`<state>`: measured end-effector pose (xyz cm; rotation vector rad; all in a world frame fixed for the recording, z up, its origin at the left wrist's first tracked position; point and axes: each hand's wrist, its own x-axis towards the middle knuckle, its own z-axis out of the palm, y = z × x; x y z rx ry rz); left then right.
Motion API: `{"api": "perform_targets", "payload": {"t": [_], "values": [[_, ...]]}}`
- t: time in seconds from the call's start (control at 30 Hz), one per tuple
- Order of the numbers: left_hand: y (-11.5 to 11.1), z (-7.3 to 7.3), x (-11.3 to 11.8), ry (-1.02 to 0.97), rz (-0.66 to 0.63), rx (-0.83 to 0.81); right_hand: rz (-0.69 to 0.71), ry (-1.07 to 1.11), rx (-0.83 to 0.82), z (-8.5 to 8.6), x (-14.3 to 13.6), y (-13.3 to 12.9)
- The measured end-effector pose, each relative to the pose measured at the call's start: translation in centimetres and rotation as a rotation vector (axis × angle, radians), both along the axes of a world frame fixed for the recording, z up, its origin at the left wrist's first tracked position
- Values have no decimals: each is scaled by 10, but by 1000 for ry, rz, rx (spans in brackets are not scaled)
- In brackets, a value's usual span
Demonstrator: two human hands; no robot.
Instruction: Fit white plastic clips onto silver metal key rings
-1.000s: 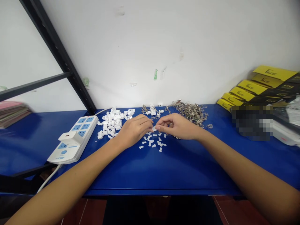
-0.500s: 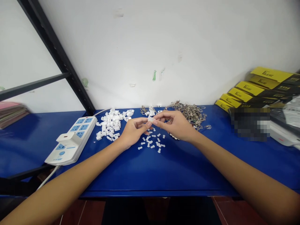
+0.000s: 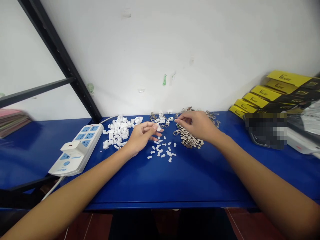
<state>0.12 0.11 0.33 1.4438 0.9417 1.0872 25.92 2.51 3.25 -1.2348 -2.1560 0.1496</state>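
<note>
My left hand (image 3: pixel 141 138) pinches a small white plastic piece (image 3: pixel 159 128) between thumb and forefinger, a little above the table. Just below it lie several small white tabs (image 3: pixel 162 155), scattered on the blue surface. To its left spreads a pile of white plastic casings (image 3: pixel 119 128). My right hand (image 3: pixel 196 123) is over a heap of round metal discs (image 3: pixel 190 140), its thumb and fingertips brought together. Whatever they may hold is too small to make out. Behind that hand, metal clasps with rings (image 3: pixel 213 117) are partly hidden.
At the left lies a white power strip (image 3: pixel 75 155) with a plugged-in adapter, beside a black shelf frame (image 3: pixel 63 61). Yellow and black boxes (image 3: pixel 265 95) are stacked at the right, near a blurred dark object (image 3: pixel 262 131). A few casings with rings (image 3: pixel 161 118) sit near the wall.
My right hand has left the white piece and moved right, toward the metal heap, uncovering the round discs. My left hand keeps the piece and has barely shifted.
</note>
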Motion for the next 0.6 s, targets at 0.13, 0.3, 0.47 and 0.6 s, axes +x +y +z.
{"api": "perform_targets", "payload": {"t": [0.13, 0.3, 0.47, 0.6], "values": [[4, 1, -2, 4, 54, -24, -115, -122, -23, -6, 22, 17], [4, -1, -3, -9, 40, -22, -270, -78, -124, -15, 12, 20], [3, -1, -3, -57, 33, -59, -366, -86, -221, -23, -5, 23], [4, 0, -4, -80, 22, -76, -321, -49, -271, -29, -8, 27]]}}
